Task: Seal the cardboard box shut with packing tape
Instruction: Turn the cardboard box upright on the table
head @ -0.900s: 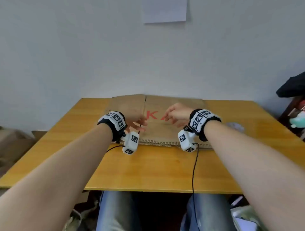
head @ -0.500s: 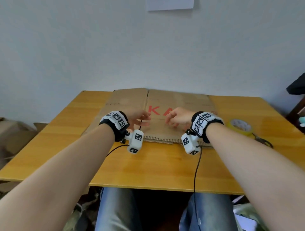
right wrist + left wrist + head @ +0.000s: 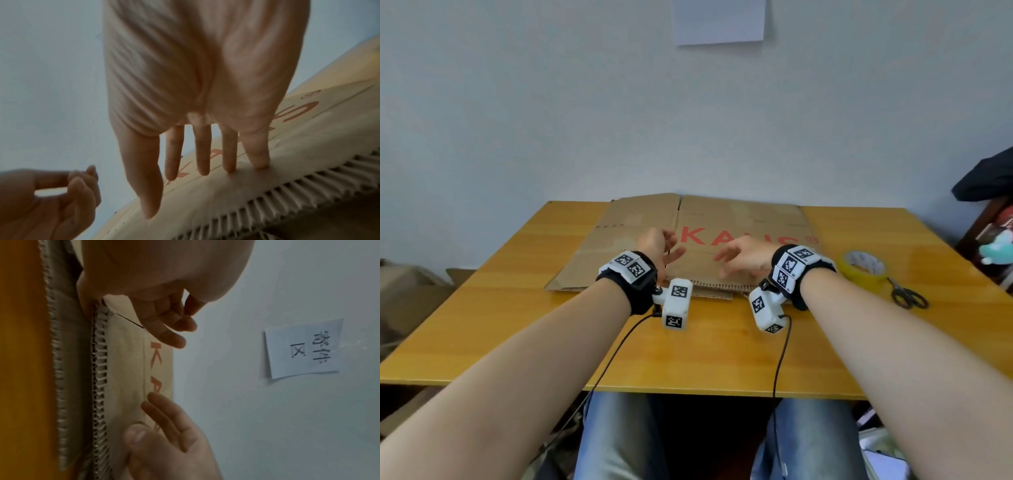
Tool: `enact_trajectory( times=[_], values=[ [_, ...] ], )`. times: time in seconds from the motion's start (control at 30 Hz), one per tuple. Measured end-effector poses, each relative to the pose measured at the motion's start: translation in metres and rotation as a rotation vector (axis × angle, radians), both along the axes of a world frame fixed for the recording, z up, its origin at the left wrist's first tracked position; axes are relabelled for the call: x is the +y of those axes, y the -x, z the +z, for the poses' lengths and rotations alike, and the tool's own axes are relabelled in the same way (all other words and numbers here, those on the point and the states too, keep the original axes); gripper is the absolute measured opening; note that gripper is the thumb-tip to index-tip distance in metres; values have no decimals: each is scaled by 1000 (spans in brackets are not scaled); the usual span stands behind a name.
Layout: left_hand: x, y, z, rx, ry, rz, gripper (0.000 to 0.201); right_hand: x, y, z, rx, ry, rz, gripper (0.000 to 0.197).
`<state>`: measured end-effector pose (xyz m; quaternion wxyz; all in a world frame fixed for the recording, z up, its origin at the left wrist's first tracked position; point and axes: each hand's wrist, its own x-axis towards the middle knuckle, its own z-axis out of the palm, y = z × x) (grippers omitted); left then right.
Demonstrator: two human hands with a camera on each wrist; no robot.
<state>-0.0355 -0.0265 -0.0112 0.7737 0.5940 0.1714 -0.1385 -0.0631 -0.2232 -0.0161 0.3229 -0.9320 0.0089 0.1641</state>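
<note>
Head view shows the flattened cardboard box (image 3: 722, 219) with red lettering lying on the wooden table (image 3: 722, 356), its far edge near the white wall (image 3: 551, 102). Over its near half the left hand (image 3: 659, 245) hovers with fingers loosely curled, holding nothing, while the right hand (image 3: 744, 262) spreads straight fingers onto the cardboard. Right of the box lie a yellow tape roll (image 3: 863, 272) and scissors (image 3: 907, 296). Above the box, a paper note (image 3: 719, 21) hangs on the wall.

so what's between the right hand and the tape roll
Nothing but bare table in the head view: right hand rests on the flattened box, tape roll beyond its wrist.
</note>
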Motion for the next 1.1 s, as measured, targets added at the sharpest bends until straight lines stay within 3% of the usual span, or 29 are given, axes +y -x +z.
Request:
enact_trajectory(
  times=[0.17, 0.27, 0.4, 0.57, 0.73, 0.9, 1.0, 1.1],
  values=[
    [-3, 3, 32, -64, 50, 40, 25, 12, 2, 11, -31, 122, 23, 77],
    [-4, 4, 46, -88, 68, 76, 29, 18, 3, 15, -17, 157, 36, 83],
    [-4, 7, 63, -114, 139, 130, 30, 28, 6, 21, -108, 224, 21, 72],
    [2, 16, 84, -136, 236, 86, 22, 35, 9, 37, -330, 162, -104, 44],
    [11, 20, 105, -337, 58, 232, 25, 39, 19, 60, -418, 114, -157, 39],
    [38, 19, 110, -618, -171, 533, 25, 40, 33, 77, -534, 25, -227, 29],
    [53, 19, 113, -616, -536, 682, 49, 40, 43, 88, -589, -4, -280, 28],
    [59, 23, 118, -611, -664, 776, 68, 40, 51, 99, -650, -50, -356, 36]
  ],
)
